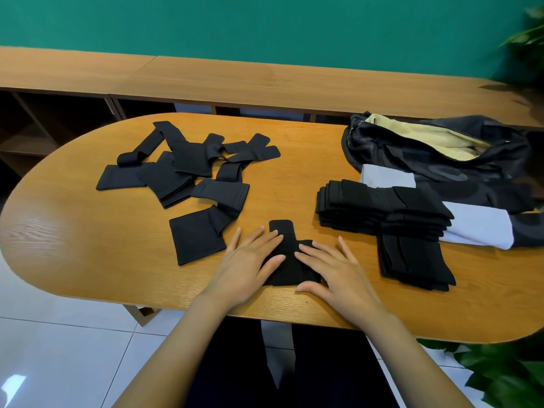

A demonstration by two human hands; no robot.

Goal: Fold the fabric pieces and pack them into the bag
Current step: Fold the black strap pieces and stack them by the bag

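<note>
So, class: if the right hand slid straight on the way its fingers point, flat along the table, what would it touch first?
The right hand points up-left across the black fabric piece it presses. Going on, it would probably meet the left hand's fingertips, which rest close ahead on the same piece.

No readable text, labels, brands, nos. or signs anywhere. Black fabric pieces point(188, 175) plain, no tags w/ print. Bag point(441, 160) shows only a dark camo-like pattern, no logo legible. Bench point(294, 160) bare wood grain, no markings.
</note>
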